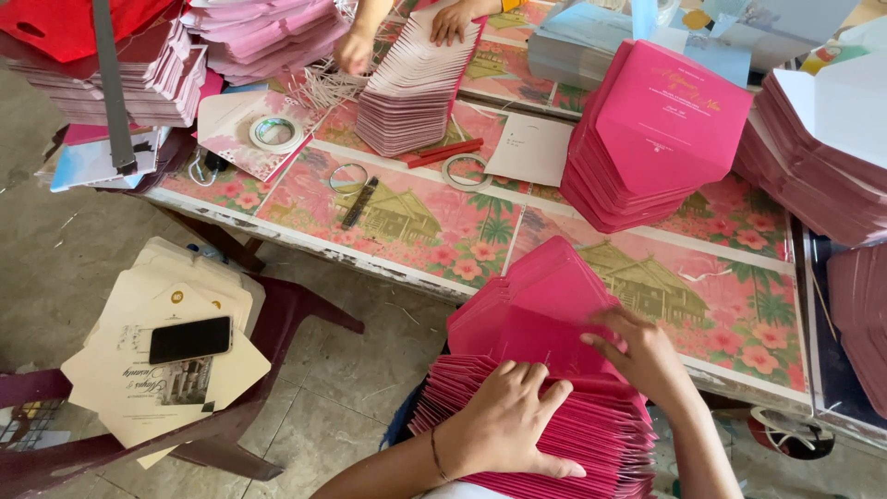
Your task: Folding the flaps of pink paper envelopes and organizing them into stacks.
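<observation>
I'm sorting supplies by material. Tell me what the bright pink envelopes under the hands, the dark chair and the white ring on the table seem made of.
Bright pink envelopes: matte paper or thin card; sharp folded flaps, fanned thin edges under the left hand and right hand.
Dark maroon chair: probably moulded plastic, with a smooth, slightly glossy seat edge.
White ring: likely a roll of tape on a thin core.

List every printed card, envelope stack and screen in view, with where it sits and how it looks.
Pink envelopes: fanned stack under both hands, bottom centre.
Pink envelope pile: table, upper right, gold print on its flap.
Cream cards: on the dark red chair, lower left.
Phone: on those cards, black screen, dark.
</observation>
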